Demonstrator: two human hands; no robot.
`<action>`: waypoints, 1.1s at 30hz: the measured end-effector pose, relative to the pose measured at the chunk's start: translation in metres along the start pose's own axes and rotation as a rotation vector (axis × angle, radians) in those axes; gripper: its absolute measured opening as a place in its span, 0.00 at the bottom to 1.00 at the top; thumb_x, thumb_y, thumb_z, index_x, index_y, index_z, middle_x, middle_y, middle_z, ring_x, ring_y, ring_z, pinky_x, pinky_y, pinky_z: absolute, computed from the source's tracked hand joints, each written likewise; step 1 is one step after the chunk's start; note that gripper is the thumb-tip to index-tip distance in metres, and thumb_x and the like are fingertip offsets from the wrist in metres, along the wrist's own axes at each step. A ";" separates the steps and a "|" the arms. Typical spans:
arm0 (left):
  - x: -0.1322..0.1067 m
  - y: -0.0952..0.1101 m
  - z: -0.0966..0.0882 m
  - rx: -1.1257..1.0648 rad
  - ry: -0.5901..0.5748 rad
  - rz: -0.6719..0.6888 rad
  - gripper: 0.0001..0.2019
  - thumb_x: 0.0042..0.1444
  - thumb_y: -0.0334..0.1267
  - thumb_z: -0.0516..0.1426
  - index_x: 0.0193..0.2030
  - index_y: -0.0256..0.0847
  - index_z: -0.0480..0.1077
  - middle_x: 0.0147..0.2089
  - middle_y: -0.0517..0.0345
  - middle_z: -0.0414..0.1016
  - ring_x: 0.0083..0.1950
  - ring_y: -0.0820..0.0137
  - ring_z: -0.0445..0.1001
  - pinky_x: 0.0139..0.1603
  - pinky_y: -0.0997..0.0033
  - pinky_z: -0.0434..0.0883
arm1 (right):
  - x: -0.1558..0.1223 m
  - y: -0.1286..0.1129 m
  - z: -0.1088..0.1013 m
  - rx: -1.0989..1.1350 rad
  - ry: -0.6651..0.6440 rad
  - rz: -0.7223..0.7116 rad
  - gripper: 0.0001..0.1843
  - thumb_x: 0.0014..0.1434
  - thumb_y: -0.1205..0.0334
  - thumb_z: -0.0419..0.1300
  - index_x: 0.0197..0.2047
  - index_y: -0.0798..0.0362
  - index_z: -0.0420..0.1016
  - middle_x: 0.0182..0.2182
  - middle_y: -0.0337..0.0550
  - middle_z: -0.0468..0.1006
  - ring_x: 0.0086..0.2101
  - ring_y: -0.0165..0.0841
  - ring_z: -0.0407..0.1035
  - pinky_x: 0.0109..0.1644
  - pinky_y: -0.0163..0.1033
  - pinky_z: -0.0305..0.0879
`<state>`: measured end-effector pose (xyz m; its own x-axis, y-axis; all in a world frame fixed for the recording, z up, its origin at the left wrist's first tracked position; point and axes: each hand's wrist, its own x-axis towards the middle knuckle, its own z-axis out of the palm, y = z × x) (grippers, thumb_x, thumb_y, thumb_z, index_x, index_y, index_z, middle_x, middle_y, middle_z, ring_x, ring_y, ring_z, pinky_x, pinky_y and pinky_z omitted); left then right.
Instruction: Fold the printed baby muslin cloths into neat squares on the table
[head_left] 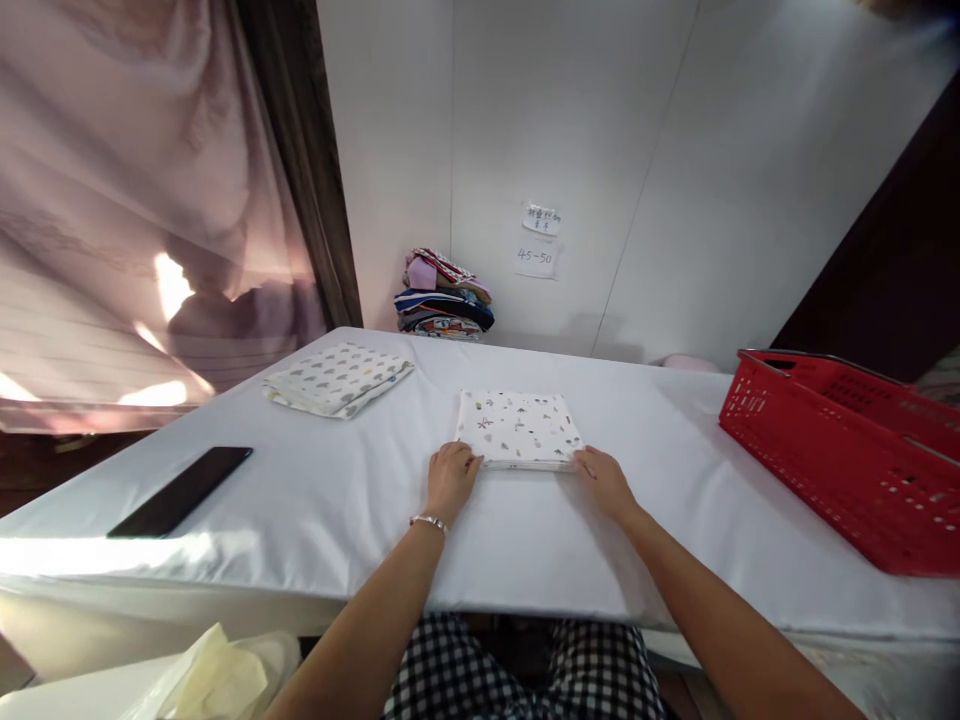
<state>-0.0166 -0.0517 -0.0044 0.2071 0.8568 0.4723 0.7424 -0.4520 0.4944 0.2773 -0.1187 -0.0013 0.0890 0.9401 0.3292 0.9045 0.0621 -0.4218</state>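
Note:
A folded white cloth (517,425) with small printed figures lies flat on the table in front of me. My left hand (452,478), with a bracelet at the wrist, is closed on its near left corner. At the near right corner my right hand (604,482) pinches the cloth's edge between thumb and fingers. The layers of the fold show along the near side, between my hands. Farther left lies a second folded cloth (341,380), white with grey hearts, apart from both hands.
A white sheet covers the table (315,500). To the left lies a black phone (182,492); a red plastic basket (832,460) stands at the right. Folded clothes (444,295) are stacked by the wall behind. Below the left front edge is a pale yellow bag (217,675).

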 end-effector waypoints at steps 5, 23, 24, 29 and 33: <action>0.006 0.003 -0.006 -0.012 -0.001 0.013 0.11 0.59 0.42 0.51 0.30 0.41 0.71 0.40 0.55 0.74 0.47 0.65 0.68 0.50 0.61 0.62 | 0.044 0.017 -0.009 0.115 0.124 0.211 0.16 0.57 0.59 0.48 0.40 0.52 0.76 0.40 0.44 0.78 0.40 0.35 0.71 0.46 0.40 0.65; 0.071 -0.026 0.040 0.126 -0.149 -0.206 0.22 0.60 0.43 0.48 0.59 0.38 0.60 0.64 0.42 0.56 0.62 0.56 0.59 0.57 0.54 0.61 | 0.187 0.018 0.031 -0.113 -0.104 0.495 0.16 0.55 0.49 0.54 0.28 0.53 0.71 0.25 0.44 0.75 0.28 0.34 0.69 0.28 0.34 0.55; 0.071 -0.027 0.040 0.124 -0.151 -0.204 0.22 0.60 0.43 0.48 0.59 0.38 0.60 0.64 0.42 0.56 0.62 0.56 0.59 0.57 0.54 0.61 | 0.188 0.019 0.033 -0.127 -0.106 0.505 0.16 0.54 0.49 0.55 0.28 0.53 0.70 0.25 0.44 0.75 0.28 0.34 0.69 0.28 0.34 0.54; 0.074 -0.028 0.042 0.127 -0.147 -0.217 0.21 0.59 0.43 0.48 0.58 0.39 0.61 0.64 0.42 0.56 0.61 0.56 0.61 0.56 0.52 0.62 | 0.189 0.019 0.038 -0.174 -0.065 0.467 0.12 0.56 0.51 0.54 0.30 0.51 0.68 0.27 0.42 0.73 0.30 0.33 0.67 0.29 0.35 0.52; 0.074 -0.029 0.043 0.140 -0.161 -0.227 0.22 0.59 0.43 0.49 0.58 0.40 0.62 0.64 0.43 0.56 0.60 0.56 0.62 0.56 0.53 0.62 | 0.187 0.021 0.039 -0.195 -0.006 0.399 0.09 0.55 0.54 0.54 0.33 0.51 0.66 0.29 0.39 0.71 0.30 0.31 0.65 0.29 0.34 0.51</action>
<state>0.0048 0.0358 -0.0154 0.1161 0.9651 0.2345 0.8596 -0.2160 0.4631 0.2970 0.0711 0.0183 0.4452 0.8796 0.1676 0.8616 -0.3699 -0.3477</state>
